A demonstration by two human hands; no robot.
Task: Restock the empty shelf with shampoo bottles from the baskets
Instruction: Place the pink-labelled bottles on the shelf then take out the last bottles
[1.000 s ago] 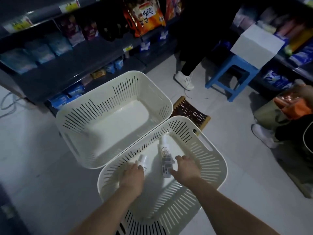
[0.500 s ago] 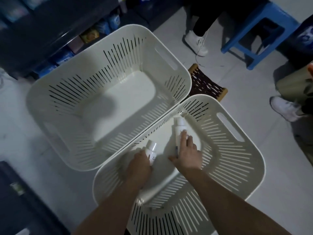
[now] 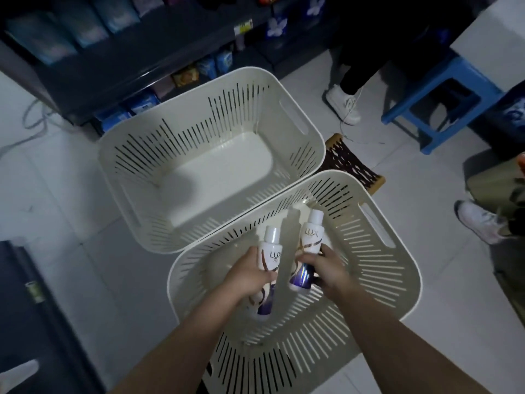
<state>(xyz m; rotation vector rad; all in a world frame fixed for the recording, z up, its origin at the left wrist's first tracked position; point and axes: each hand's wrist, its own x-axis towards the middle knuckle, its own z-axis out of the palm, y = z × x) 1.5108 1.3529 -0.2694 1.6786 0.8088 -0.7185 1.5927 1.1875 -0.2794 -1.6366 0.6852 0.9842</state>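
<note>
Cream plastic, cut with long thin slots that fan outward, forms the round-cornered near basket (image 3: 372,282) where both hands work. The left hand (image 3: 247,275) curls its fingers round the waist of a smooth, glossy white shampoo bottle (image 3: 273,253). Its domed cap points away past the fingertips, and a purple and bronze swirl runs back under the palm toward the wrist. The right hand (image 3: 326,268) grips a second bottle (image 3: 309,240) of the same shape, thumb on the near face and fingers wrapped behind. That bottle's cap rises beyond the knuckles, and its shiny purple base sits just beside the thumb.

Both bottles are tilted, caps far, close together but apart, inside the near basket. Whether either base touches the basket floor cannot be told.

Just beyond the fingertips stands the far basket (image 3: 170,155), of the same ribbed plastic, with a long rounded handle slot, its rim against the near one's. Farther off is a dark shelf (image 3: 113,69) of soft packets. Well off to the right fingers' side are a brown woven stool (image 3: 350,163), a blue plastic stool (image 3: 443,109) and a white laced shoe (image 3: 342,105), all on pale tiles (image 3: 56,194).
</note>
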